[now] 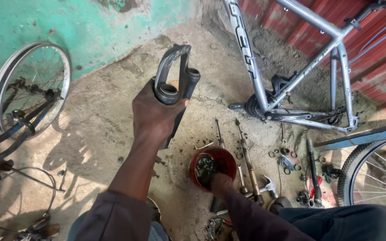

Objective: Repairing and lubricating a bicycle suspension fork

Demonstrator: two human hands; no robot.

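The left hand (157, 117) is gripping the dark grey metal fork lowers (175, 82) aloft with fingers wrapped tight — already off the bike — while the right hand (221, 181), fingers hidden, is reaching into the red bowl of small parts (226, 157).

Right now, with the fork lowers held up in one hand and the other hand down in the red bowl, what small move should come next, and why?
Probably lift the right hand out of the round red plastic bowl with one small part pinched. The bowl holds dark greasy bits, and the left hand keeps the grey metal bicycle fork lowers raised with their open tube ends facing up, seemingly ready to receive something.
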